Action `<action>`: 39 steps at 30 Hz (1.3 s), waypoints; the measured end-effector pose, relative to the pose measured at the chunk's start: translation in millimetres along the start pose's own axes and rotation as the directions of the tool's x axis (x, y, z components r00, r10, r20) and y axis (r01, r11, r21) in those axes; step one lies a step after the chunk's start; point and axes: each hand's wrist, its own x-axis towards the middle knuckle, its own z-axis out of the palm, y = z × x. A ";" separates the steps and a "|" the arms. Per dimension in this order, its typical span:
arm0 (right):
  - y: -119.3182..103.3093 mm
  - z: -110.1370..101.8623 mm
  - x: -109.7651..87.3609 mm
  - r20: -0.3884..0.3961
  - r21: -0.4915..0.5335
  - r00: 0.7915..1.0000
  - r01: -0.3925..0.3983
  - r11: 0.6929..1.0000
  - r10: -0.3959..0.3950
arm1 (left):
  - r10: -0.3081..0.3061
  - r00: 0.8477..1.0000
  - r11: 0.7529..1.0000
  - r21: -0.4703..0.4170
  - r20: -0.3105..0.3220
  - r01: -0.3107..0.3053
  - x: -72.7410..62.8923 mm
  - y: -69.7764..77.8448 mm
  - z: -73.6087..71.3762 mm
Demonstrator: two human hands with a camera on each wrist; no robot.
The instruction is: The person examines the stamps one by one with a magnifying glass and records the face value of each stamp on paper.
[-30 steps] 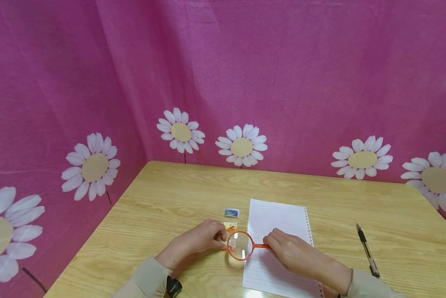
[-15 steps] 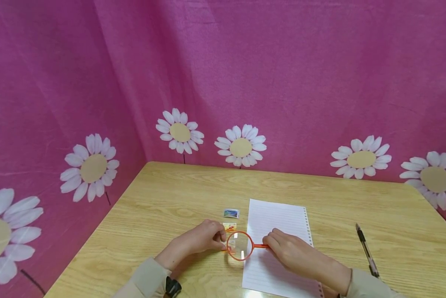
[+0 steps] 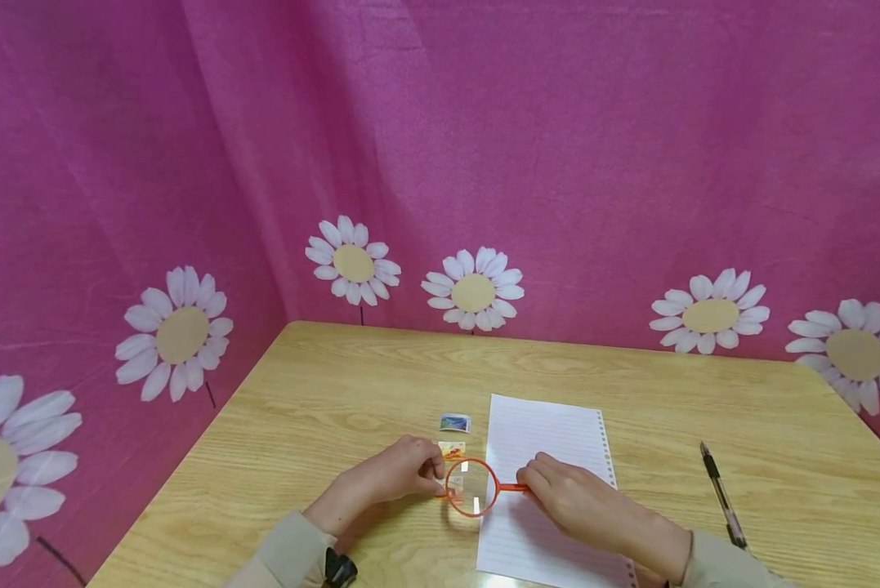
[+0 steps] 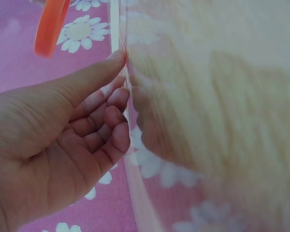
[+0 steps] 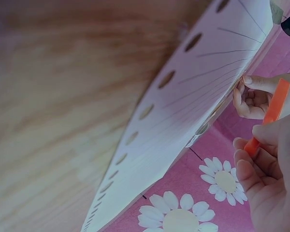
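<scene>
My right hand [image 3: 572,494] pinches the handle of a magnifying glass with an orange rim [image 3: 497,487], holding its round lens over the table. In the right wrist view the orange frame [image 5: 278,102] appears edge-on between thumb and fingers. Partly visible through the lens is a small reddish stamp [image 3: 455,492]. My left hand [image 3: 403,469] rests beside that stamp, its thumb tip at the left edge. The left wrist view shows the thumb and loosely bent fingers [image 4: 120,137] touching the tabletop. Beyond lie a yellow-and-red stamp [image 3: 452,450] and a blue-green one [image 3: 455,422].
A lined sheet of paper [image 3: 542,433] with punched holes lies under my right hand. To its right is a black-capped clear pen [image 3: 722,496]. The wooden table [image 3: 337,367] meets a pink curtain [image 3: 557,163] with white daisies at the back and left.
</scene>
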 end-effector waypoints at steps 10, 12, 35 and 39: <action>0.3 -1.3 -0.3 0.006 0.004 1.000 0.001 1.000 -0.001 | -0.012 1.000 1.000 -0.017 0.008 0.012 0.6 2.1 -1.0; 0.3 -1.1 -0.6 0.002 0.001 1.000 0.001 1.000 -0.001 | -0.013 1.000 1.000 -0.019 0.006 0.013 0.3 2.5 -0.9; 2.4 -3.6 -6.1 0.002 0.006 1.000 -0.010 1.000 0.010 | -0.012 1.000 1.000 0.006 0.015 0.012 1.0 -0.2 0.3; 3.3 -5.6 -7.9 -0.001 -0.001 1.000 -0.018 1.000 0.018 | -0.003 1.000 1.000 0.007 0.011 0.003 0.6 0.3 -0.3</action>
